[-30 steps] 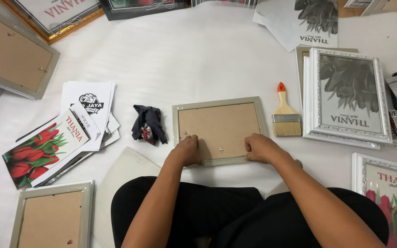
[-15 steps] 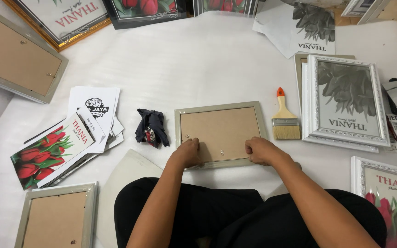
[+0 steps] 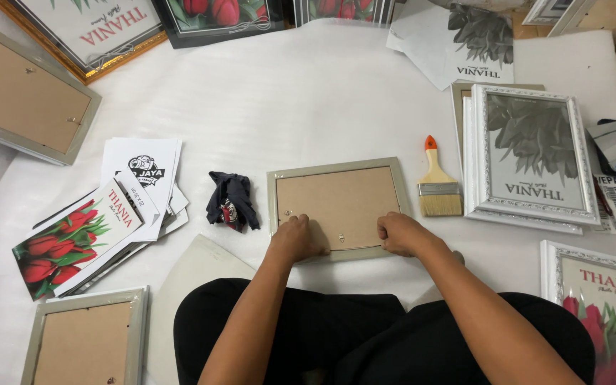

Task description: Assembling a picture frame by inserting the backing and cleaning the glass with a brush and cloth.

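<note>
Frame (image 3: pixel 338 209), silver-rimmed and lying face down on the white padded worktop (image 3: pixel 308 100), shows its brown fibreboard backing. Left hand (image 3: pixel 298 239) and right hand (image 3: pixel 398 233) rest curled on the near edge, fingers pressing the backing rather than gripping it. Uneven pressure could likely bend the small metal tabs or shift the board. Beside it lie a crumpled dark cloth (image 3: pixel 232 200) and a flat wooden paintbrush (image 3: pixel 438 184) with an orange tip.

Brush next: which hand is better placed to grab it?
Probably the right hand. It rests on the near right edge of the face-down frame, and the paintbrush lies just past that frame's right side. The left hand sits at the near left edge and would have to cross over.
</note>
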